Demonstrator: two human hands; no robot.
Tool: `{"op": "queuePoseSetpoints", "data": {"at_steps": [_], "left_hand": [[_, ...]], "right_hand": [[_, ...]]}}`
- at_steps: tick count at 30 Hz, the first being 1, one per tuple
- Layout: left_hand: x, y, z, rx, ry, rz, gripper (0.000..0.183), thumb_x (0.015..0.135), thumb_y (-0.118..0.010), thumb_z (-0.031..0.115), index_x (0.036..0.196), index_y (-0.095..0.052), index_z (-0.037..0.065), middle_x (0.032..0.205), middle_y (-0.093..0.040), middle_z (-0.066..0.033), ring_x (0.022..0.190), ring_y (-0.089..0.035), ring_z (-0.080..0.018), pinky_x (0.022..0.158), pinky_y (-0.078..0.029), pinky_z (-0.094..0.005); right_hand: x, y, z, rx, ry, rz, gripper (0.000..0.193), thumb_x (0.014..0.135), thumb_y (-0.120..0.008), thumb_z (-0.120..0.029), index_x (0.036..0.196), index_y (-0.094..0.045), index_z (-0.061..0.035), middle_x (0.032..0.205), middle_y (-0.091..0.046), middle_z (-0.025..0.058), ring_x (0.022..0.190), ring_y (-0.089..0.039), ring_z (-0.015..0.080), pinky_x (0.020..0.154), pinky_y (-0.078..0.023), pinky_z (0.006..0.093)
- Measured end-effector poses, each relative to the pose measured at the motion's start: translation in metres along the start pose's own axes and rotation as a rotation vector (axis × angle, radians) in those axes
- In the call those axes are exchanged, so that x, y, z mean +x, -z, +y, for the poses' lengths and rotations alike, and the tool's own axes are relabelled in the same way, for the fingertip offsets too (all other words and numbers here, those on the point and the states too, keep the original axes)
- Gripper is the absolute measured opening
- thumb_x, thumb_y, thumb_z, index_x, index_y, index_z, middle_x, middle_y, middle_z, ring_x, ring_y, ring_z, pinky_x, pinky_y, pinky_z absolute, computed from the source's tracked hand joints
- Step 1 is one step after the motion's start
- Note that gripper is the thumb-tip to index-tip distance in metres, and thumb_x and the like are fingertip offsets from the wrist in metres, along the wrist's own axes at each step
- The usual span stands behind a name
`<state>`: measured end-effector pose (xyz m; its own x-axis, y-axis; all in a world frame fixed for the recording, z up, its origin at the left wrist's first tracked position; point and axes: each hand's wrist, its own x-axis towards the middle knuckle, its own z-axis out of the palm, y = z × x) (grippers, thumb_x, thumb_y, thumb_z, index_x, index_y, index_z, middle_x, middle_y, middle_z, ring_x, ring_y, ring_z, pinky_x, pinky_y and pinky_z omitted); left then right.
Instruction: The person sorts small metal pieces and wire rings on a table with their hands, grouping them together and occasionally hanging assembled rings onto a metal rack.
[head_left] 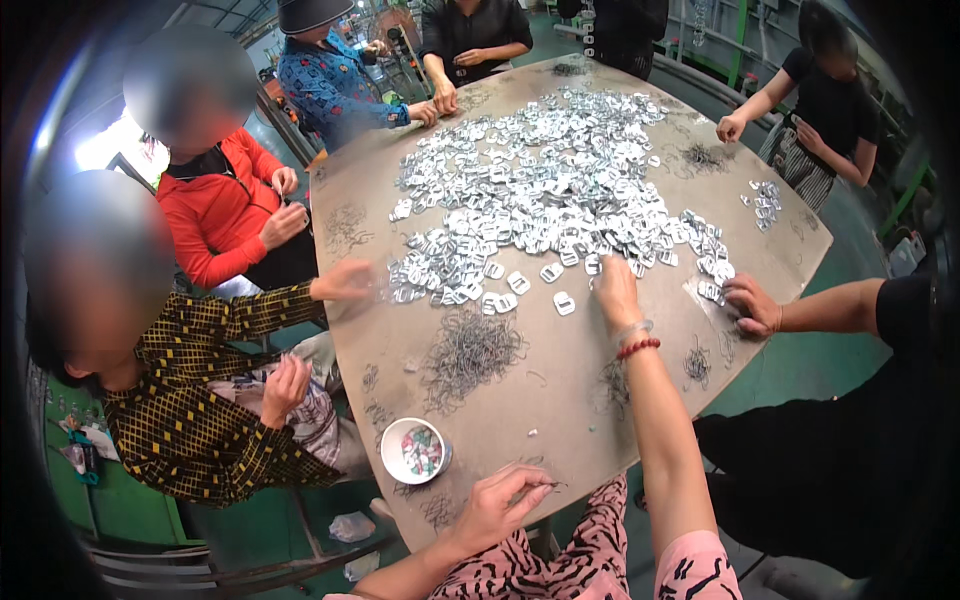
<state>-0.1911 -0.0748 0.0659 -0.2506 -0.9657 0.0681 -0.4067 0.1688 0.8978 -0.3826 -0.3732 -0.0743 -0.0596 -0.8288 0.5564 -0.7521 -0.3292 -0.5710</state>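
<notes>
My left hand (500,508) is near the table's front edge, thumb and fingers pinched on a thin dark wire piece (556,486) that pokes out past the fingertips. My right arm stretches forward, with a red bead bracelet at the wrist. My right hand (617,288) is at the near edge of a wide heap of silver metal buckles (570,215), its fingers curled down and closed. What they grip is hidden. A few loose buckles, such as one single buckle (564,303), lie left of this hand.
A tangled pile of dark wire pieces (470,355) lies left of centre on the table (520,410). A white tub (416,450) with small colored pieces stands at the left edge. Several people sit or stand around; one person's hand (752,305) rests at the right by some buckles.
</notes>
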Motion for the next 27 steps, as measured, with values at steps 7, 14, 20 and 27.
{"op": "queuePoseSetpoints", "data": {"at_steps": [7,14,20,27], "left_hand": [[0.024,-0.010,0.014,-0.229,0.062,0.062,0.012,0.083,-0.063,0.007,0.093,-0.062,-0.001,0.084,-0.066,-0.0096,0.075,-0.063,-0.0141,0.066,-0.049,-0.0255],[-0.011,0.008,0.030,-0.264,0.083,0.155,0.013,0.086,-0.060,0.009,0.094,-0.062,-0.002,0.086,-0.067,-0.0085,0.079,-0.063,-0.0100,0.072,-0.049,-0.0238],[-0.017,0.025,0.024,-0.240,0.086,0.235,0.015,0.084,-0.062,0.011,0.092,-0.062,-0.002,0.087,-0.066,-0.0063,0.079,-0.061,-0.0126,0.073,-0.048,-0.0254],[-0.012,0.008,0.001,0.023,-0.262,0.293,0.015,0.079,-0.067,0.011,0.089,-0.062,0.001,0.103,-0.057,-0.0094,0.099,-0.054,-0.0216,0.084,-0.043,-0.0314]], "right_hand": [[-0.017,0.034,0.009,-0.080,-0.182,-0.553,0.024,0.067,-0.058,0.001,0.090,-0.065,0.0021,0.087,-0.059,0.0259,0.087,-0.057,0.0394,0.077,-0.046,0.0421],[-0.023,0.048,-0.028,-0.145,0.045,-0.427,0.013,0.067,-0.066,-0.005,0.078,-0.064,0.0026,0.075,-0.061,0.0211,0.070,-0.060,0.0342,0.067,-0.049,0.0380],[-0.087,0.117,-0.131,0.650,-0.421,-0.389,0.016,0.079,-0.063,-0.010,0.082,-0.067,0.0056,0.065,-0.063,0.0106,0.059,-0.059,0.0166,0.056,-0.047,0.0287],[-0.179,0.185,-0.202,0.970,-0.598,-0.288,0.027,0.084,-0.057,0.001,0.110,-0.059,0.0088,0.086,-0.065,0.0115,0.069,-0.061,0.0125,0.065,-0.049,0.0226]]}}
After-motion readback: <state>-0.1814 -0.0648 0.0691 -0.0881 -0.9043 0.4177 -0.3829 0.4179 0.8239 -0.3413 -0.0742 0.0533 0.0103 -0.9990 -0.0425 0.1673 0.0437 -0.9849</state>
